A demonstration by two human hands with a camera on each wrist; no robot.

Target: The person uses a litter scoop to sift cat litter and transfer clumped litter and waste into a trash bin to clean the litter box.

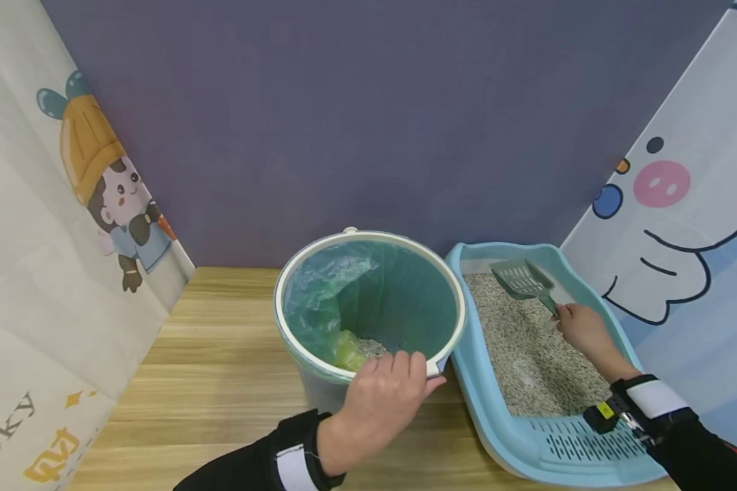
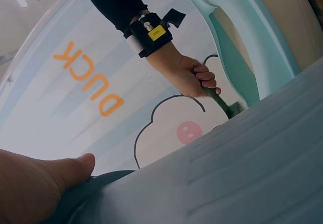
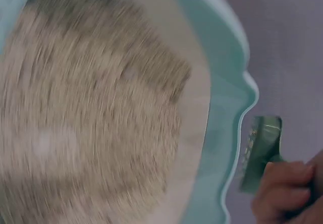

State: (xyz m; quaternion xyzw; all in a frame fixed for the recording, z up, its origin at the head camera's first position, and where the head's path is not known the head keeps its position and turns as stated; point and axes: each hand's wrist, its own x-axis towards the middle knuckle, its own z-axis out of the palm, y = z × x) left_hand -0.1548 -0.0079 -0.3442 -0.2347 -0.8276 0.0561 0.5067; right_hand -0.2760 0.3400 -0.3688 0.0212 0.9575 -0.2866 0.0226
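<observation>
My left hand [image 1: 381, 406] grips the near rim of a round bin [image 1: 405, 241], fingers curled over the edge. A green translucent bag [image 1: 405, 293] lines the bin. Inside lie a yellow-green bundle [image 1: 347, 351] and some grey litter [image 1: 372, 348]. My right hand [image 1: 583, 333] holds a green slotted litter scoop [image 1: 522, 278] by its handle over the far part of a blue litter box [image 1: 497, 436]. Grey-beige cat litter [image 1: 522, 361] fills much of the box. In the right wrist view the scoop [image 3: 263, 146] appears beyond the box edge; no litter shows on it.
The bin and the litter box stand side by side on a wood-grain surface [image 1: 221, 354]. Behind them is a plain purple-grey wall [image 1: 356, 123]. Printed curtains hang at the left [image 1: 37, 273] and the right [image 1: 700, 259]. A perforated ledge [image 1: 589, 440] forms the box's near end.
</observation>
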